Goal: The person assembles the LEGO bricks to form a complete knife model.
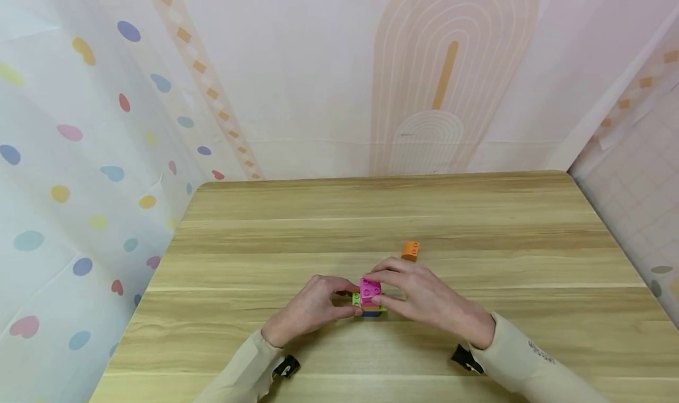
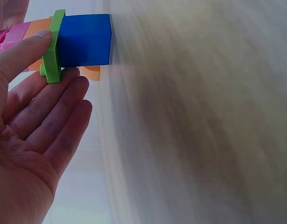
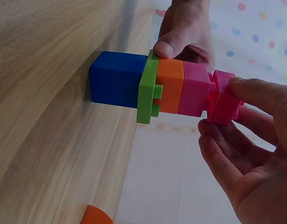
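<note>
right wrist view: the blue block (image 3: 116,78) is standing on the worktop (image 3: 45,107). directly above the blue block, the green plate (image 3: 146,91) is resting on it and jutting out past its sides. higher over the blue block, the orange block (image 3: 170,86) is sitting on the plate, with the pink block (image 3: 193,88) sitting on that. farthest up from the blue block, the top block (image 3: 223,100) is leaning slightly, with studs showing between it and the pink block; i cannot tell whether the two are touching.

to the left of the blue block, the left hand (image 1: 313,311) is pinching the green plate beside the orange block, its grip closing thumb against fingers. up and to the right of the blue block, the right hand (image 1: 432,300) is gripping the top block between thumb and fingers.

beyond the blue block and to its right, the curved block (image 1: 410,250) is resting on the worktop. well behind the blue block, a patterned curtain (image 1: 318,67) is hanging. on the near side of the blue block, beige sleeves (image 1: 241,356) are covering both arms.
</note>
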Demonstrator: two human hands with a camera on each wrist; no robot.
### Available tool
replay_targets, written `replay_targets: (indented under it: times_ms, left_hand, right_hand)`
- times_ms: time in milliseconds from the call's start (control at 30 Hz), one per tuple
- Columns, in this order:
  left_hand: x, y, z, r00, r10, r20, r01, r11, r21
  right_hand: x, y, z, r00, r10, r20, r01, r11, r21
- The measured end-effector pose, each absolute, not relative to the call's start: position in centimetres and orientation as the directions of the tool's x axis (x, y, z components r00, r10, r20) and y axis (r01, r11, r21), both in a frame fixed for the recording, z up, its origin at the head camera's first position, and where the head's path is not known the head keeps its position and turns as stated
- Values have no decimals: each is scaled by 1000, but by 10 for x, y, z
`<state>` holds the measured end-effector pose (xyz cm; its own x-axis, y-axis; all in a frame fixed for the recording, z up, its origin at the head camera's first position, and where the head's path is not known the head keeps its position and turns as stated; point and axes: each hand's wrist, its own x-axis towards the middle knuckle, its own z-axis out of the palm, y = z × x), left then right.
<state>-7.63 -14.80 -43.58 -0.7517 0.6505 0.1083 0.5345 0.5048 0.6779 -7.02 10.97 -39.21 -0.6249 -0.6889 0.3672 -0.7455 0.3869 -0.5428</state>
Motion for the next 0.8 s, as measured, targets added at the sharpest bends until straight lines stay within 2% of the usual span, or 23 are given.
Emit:
replay_targets:
  times_ms: [300,800]
  left_hand:
    - [-77,-147,-435,-742,662,107,540,496,679]
    - [-76,-146,-436,-741,659,130,554,491,672]
  right_hand:
    - [-69,108,-393,-629,-695,348,-741,403,-537]
    - [-69,109,-396,-604,-693,394,-774,393,-497]
